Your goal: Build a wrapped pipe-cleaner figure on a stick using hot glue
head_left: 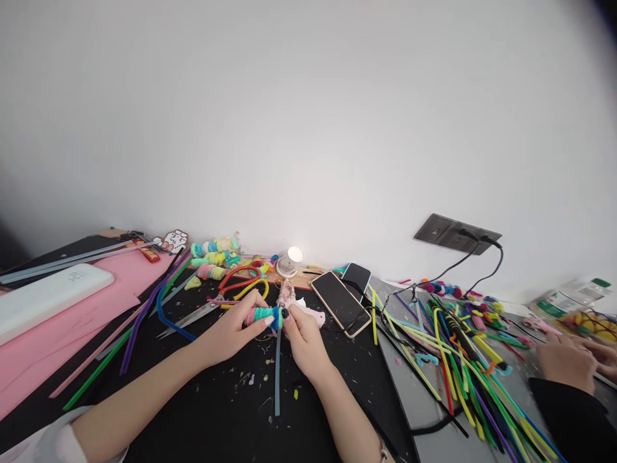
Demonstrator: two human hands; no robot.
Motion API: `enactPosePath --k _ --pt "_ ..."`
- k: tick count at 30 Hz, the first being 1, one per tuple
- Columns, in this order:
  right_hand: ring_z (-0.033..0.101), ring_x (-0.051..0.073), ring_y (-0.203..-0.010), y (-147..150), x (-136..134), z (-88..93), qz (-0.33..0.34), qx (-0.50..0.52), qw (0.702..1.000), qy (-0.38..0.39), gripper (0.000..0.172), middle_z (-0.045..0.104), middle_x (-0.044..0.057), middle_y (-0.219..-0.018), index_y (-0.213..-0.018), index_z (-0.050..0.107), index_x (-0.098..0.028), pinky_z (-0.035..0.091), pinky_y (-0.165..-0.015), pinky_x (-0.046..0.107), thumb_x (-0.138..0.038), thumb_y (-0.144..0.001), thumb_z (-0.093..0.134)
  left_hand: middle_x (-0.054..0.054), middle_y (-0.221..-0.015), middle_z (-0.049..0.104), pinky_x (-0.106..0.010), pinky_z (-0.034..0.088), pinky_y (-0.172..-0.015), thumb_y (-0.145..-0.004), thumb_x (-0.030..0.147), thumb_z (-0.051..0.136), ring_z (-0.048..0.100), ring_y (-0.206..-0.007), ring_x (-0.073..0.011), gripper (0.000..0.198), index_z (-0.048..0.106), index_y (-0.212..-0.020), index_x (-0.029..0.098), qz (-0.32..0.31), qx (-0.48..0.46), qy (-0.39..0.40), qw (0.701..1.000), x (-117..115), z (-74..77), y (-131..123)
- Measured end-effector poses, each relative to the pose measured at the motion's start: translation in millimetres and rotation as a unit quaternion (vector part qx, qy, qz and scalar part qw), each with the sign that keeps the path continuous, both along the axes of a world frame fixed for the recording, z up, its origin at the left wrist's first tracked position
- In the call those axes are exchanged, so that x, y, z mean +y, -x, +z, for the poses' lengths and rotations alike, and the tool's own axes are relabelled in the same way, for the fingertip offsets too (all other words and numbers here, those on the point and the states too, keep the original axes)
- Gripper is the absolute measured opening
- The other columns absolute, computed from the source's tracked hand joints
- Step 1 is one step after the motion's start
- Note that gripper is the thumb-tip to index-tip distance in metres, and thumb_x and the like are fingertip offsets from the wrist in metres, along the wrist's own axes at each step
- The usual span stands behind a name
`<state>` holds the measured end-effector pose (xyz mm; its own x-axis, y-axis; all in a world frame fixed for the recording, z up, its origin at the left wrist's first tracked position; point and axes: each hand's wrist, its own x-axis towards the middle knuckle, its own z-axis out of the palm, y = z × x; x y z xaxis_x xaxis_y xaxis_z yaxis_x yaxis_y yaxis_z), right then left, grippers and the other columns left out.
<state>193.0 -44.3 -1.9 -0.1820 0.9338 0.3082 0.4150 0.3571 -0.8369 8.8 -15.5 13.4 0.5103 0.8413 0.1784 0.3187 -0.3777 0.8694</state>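
Observation:
Between my two hands is a small roll of coiled pipe cleaners (pixel 264 315), banded pink, green and blue. My left hand (pixel 238 331) is closed around its left part, thumb in front. My right hand (pixel 306 347) pinches at the blue end, where a small round black piece (pixel 285 313) shows. Below the roll a straight grey-blue stick (pixel 277 379) points toward me; whether it touches the roll is unclear. Red-handled scissors (pixel 241 281) lie with their blades left of my left hand. Behind my right hand is some crumpled pale pink material (pixel 315 315).
A white paper cup (pixel 289 262) stands by the wall. Two phones (pixel 341 303) lie to the right, near cables and a pile of loose pipe cleaners (pixel 472 379). More coiled rolls (pixel 214 247) sit at back left, beyond pink sheets (pixel 116 283). Another person's hands (pixel 569 363) are at far right.

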Motion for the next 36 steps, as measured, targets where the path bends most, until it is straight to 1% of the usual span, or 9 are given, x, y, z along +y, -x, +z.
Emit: enactPosePath --k 5,13,20,27,30,32,34,36 --pt "0.035 0.014 -0.061 1.1 -2.1 2.3 0.007 -0.010 1.000 -0.008 0.032 0.038 -0.004 -0.064 -0.068 0.033 -0.022 0.026 -0.057 0.027 -0.034 -0.098 0.036 0.004 -0.077 0.042 -0.029 0.034 -0.064 -0.093 0.042 0.045 0.041 -0.067 -0.0150 0.022 0.045 -0.086 0.022 -0.003 0.011 -0.005 1.000 0.6 -0.3 0.3" --pt "0.036 0.014 -0.062 2.7 -2.2 3.7 0.010 -0.014 1.000 -0.026 0.031 0.039 -0.004 -0.065 -0.068 0.033 -0.022 0.027 -0.059 0.027 -0.031 -0.098 0.037 0.006 -0.074 0.038 -0.028 0.032 -0.063 -0.089 0.040 0.048 0.038 -0.065 -0.0142 0.019 0.044 -0.085 0.022 0.018 -0.016 0.005 1.000 -1.8 0.0 -2.5" --pt "0.035 0.014 -0.063 2.3 -2.0 5.0 0.016 -0.015 0.999 -0.024 0.031 0.038 -0.004 -0.065 -0.068 0.033 -0.022 0.027 -0.059 0.026 -0.030 -0.097 0.037 0.006 -0.073 0.036 -0.028 0.030 -0.062 -0.090 0.040 0.048 0.035 -0.065 -0.0139 0.019 0.043 -0.085 0.022 0.008 -0.021 0.016 1.000 0.7 -3.5 -2.1" --pt "0.036 0.014 -0.062 2.9 -1.6 3.6 0.016 -0.020 0.999 -0.027 0.031 0.038 -0.004 -0.065 -0.067 0.032 -0.022 0.026 -0.058 0.026 -0.029 -0.097 0.037 0.005 -0.076 0.039 -0.028 0.032 -0.064 -0.091 0.040 0.047 0.037 -0.067 -0.0141 0.020 0.042 -0.082 0.022 -0.016 -0.020 0.017 1.000 2.6 -3.3 -0.6" --pt "0.036 0.014 -0.063 2.6 -1.1 4.0 0.014 -0.020 0.999 -0.031 0.030 0.038 -0.004 -0.065 -0.068 0.032 -0.022 0.027 -0.059 0.026 -0.028 -0.097 0.037 0.005 -0.074 0.039 -0.028 0.033 -0.063 -0.090 0.040 0.047 0.037 -0.065 -0.0141 0.020 0.042 -0.083 0.022 -0.009 -0.016 0.020 1.000 0.9 -2.8 -0.9" --pt "0.037 0.014 -0.063 2.3 -1.2 4.7 0.014 -0.023 0.999 -0.032 0.030 0.039 -0.003 -0.065 -0.068 0.032 -0.022 0.027 -0.059 0.026 -0.028 -0.097 0.037 0.004 -0.076 0.041 -0.028 0.034 -0.064 -0.090 0.040 0.047 0.039 -0.067 -0.0147 0.018 0.043 -0.088 0.023 0.007 -0.006 0.013 1.000 0.3 -3.5 -1.1" --pt "0.037 0.014 -0.062 2.1 -1.3 5.4 0.013 -0.027 0.999 -0.033 0.030 0.039 -0.003 -0.065 -0.068 0.032 -0.022 0.027 -0.058 0.026 -0.028 -0.097 0.038 0.002 -0.081 0.046 -0.030 0.037 -0.067 -0.089 0.039 0.048 0.045 -0.071 -0.0162 0.017 0.043 -0.094 0.023 0.022 0.000 0.003 1.000 0.2 -4.0 -1.2" --pt "0.038 0.014 -0.062 2.2 -1.4 5.8 0.010 -0.030 0.999 -0.036 0.030 0.040 -0.003 -0.065 -0.068 0.032 -0.022 0.027 -0.058 0.026 -0.027 -0.097 0.038 0.001 -0.085 0.051 -0.031 0.038 -0.069 -0.089 0.039 0.047 0.049 -0.076 -0.0179 0.019 0.043 -0.099 0.023 0.022 0.003 -0.005 1.000 0.5 -3.1 -0.9"
